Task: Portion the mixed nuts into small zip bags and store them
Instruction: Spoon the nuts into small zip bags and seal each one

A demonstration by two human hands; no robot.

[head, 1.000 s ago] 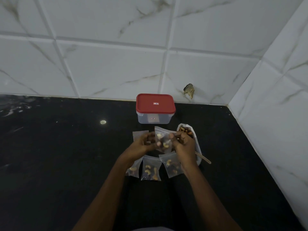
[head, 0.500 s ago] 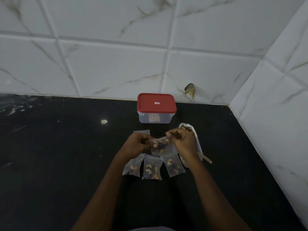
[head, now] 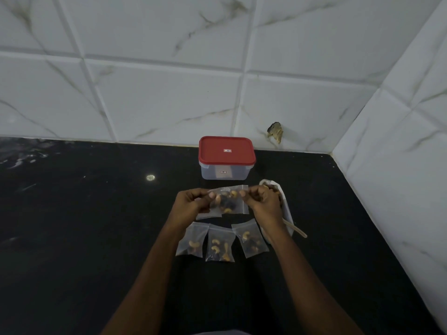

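Seal of the small clear plastic zip bag of nuts point(head: 228, 202) runs sideways, left hand point(head: 191, 204) and right hand point(head: 263, 204) pinching its ends.

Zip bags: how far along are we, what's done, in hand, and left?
Done: three filled bags lie in a row on the counter. In hand: left hand and right hand pinch the top of a fourth filled bag, probably sealing it. Left: the white bowl seems not yet empty, and nothing is stored yet; the red-lidded container stands closed behind.
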